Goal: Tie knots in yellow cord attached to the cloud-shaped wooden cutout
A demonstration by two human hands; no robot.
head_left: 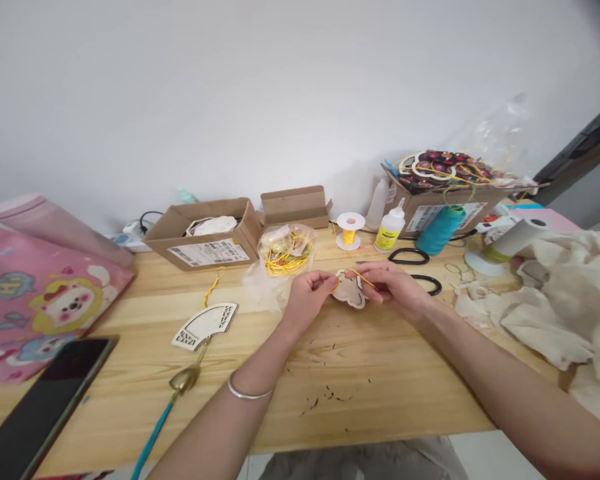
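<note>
A small pale cut-out ornament with a scalloped outline (351,293) is between my hands above the table. My left hand (311,293) is closed, with thumb and fingertips pinching the ornament's left edge, where a bit of yellow cord shows. My right hand (393,283) is closed too, its fingers on the yellow cord (363,277) that crosses the ornament's top. Its fingertips are partly hidden. Just beyond my right hand lie scissors with black handles (409,257), their blades hidden. A spool of yellow cord (350,232) stands behind the ornament.
Left lie a fan-shaped ornament with a teal tassel (205,327), a phone (50,407) and a pink bag (45,300). Behind are a cardboard box (210,243), a bag of cords (285,250) and a glue bottle (390,227). Teal thread (440,230) and cream cloth (555,300) are right.
</note>
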